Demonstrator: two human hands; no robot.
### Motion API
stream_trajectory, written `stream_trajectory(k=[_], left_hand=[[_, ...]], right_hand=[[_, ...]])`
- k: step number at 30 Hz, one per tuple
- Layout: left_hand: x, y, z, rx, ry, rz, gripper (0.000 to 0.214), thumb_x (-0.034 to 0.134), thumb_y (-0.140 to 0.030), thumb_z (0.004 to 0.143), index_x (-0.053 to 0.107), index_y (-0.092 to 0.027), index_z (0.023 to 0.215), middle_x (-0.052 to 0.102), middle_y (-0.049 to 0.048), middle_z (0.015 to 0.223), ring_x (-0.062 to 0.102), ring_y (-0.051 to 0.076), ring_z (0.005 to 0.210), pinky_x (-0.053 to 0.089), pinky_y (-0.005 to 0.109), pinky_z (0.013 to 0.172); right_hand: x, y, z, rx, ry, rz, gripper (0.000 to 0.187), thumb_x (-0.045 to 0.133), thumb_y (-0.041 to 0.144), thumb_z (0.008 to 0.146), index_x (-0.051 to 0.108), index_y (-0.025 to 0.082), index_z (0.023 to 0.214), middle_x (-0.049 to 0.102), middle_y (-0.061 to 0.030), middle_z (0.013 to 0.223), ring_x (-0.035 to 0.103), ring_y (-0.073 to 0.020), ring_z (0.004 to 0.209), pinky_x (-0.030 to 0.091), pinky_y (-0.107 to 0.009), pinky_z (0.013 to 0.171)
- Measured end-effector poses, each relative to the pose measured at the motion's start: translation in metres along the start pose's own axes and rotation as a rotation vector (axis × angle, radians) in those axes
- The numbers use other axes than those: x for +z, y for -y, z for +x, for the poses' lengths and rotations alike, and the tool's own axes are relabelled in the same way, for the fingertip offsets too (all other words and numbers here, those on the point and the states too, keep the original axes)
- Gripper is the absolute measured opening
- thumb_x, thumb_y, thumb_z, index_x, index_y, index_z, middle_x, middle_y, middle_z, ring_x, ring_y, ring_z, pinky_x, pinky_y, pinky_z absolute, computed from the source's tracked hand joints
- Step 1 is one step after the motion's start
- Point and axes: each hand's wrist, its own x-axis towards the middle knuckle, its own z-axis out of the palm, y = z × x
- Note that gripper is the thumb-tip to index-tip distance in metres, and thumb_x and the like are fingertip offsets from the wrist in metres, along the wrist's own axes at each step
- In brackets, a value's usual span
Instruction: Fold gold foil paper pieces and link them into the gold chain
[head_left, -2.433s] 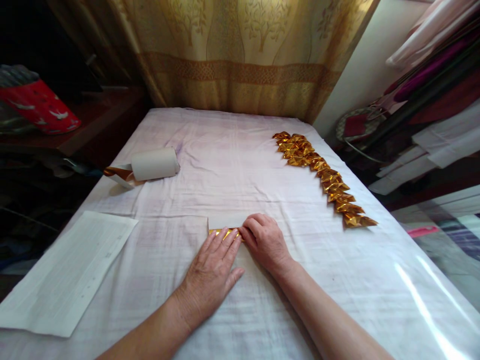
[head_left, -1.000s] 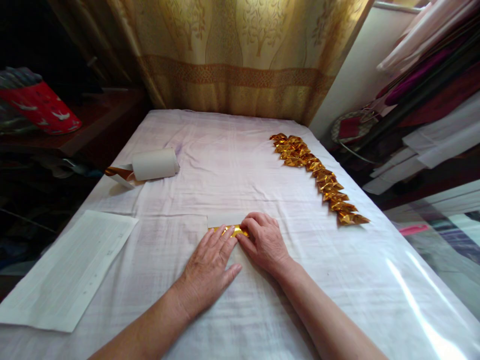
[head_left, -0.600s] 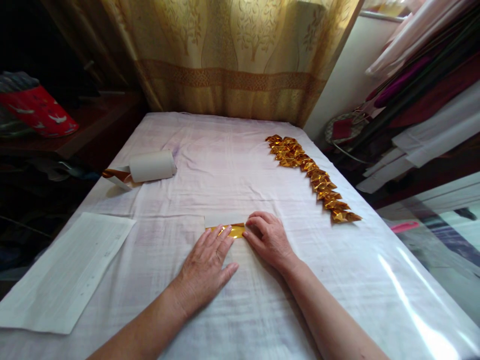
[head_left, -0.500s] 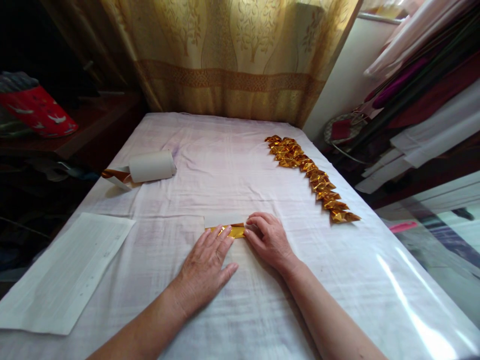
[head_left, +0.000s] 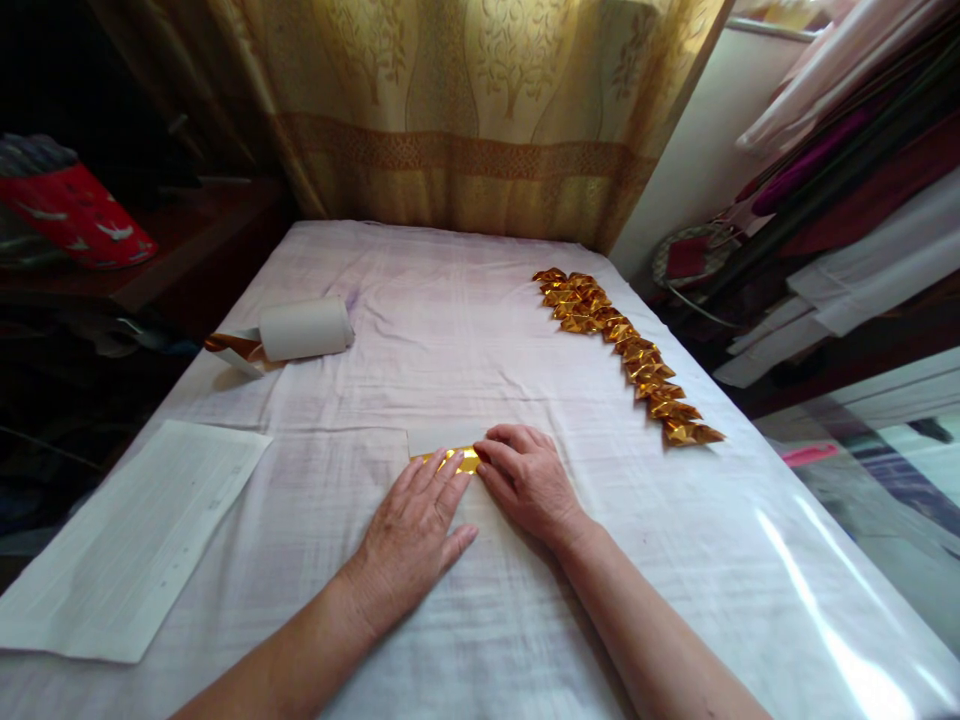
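A small sheet of gold foil paper [head_left: 470, 461] lies partly folded in front of me, its white back [head_left: 442, 439] showing along the far side. My left hand [head_left: 416, 515] rests flat on its left part, fingers stretched out and thumb apart. At the right end of the foil, my right hand [head_left: 529, 480] pinches the edge between thumb and fingers. Beyond my hands to the right, several folded gold foil pieces [head_left: 637, 355] lie overlapped in a long bent row.
A roll of white-backed foil paper [head_left: 307, 328] lies at the back left of the cloth-covered table [head_left: 420, 320]. A printed paper sheet [head_left: 139, 540] is at the left edge. A red holder [head_left: 82, 215] stands on a dark side shelf. Clothes [head_left: 877, 240] hang on the right.
My right hand has shifted slightly left over the foil's right end, covering more of it. My left hand stays in place. The view has tilted a little.
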Motion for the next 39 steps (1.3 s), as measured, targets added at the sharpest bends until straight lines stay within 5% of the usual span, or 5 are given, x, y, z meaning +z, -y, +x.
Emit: stream_trajectory(k=[20, 32, 39], left_hand=[[0.0, 0.004, 0.001, -0.007, 0.054, -0.045, 0.056, 0.05, -0.043, 0.097, 0.042, -0.019, 0.146, 0.046, 0.0083, 0.153, 0.04, 0.024, 0.142, 0.03, 0.042, 0.119], [-0.016, 0.044, -0.023, 0.108, 0.088, 0.089, 0.051, 0.049, -0.048, 0.097, 0.049, -0.024, 0.142, 0.049, 0.0052, 0.151, 0.04, 0.024, 0.142, 0.014, 0.044, 0.121], [-0.025, 0.058, -0.035, 0.109, 0.106, 0.098, 0.05, 0.05, -0.049, 0.096, 0.052, -0.025, 0.14, 0.053, 0.0044, 0.148, 0.043, 0.027, 0.139, 0.02, 0.048, 0.12]], right_hand=[[0.0, 0.013, 0.003, 0.111, 0.055, -0.057, 0.016, 0.066, 0.031, 0.09, 0.069, 0.024, 0.103, 0.066, -0.0058, 0.111, 0.057, -0.0223, 0.103, 0.037, -0.037, 0.087], [-0.001, 0.013, 0.003, 0.129, 0.067, -0.064, 0.016, 0.064, 0.033, 0.09, 0.069, 0.025, 0.103, 0.066, -0.0055, 0.111, 0.058, -0.0221, 0.103, 0.037, -0.037, 0.087], [-0.001, 0.013, 0.003, 0.119, 0.055, -0.055, 0.015, 0.063, 0.032, 0.091, 0.07, 0.024, 0.102, 0.067, -0.0066, 0.111, 0.058, -0.0229, 0.103, 0.038, -0.037, 0.088]])
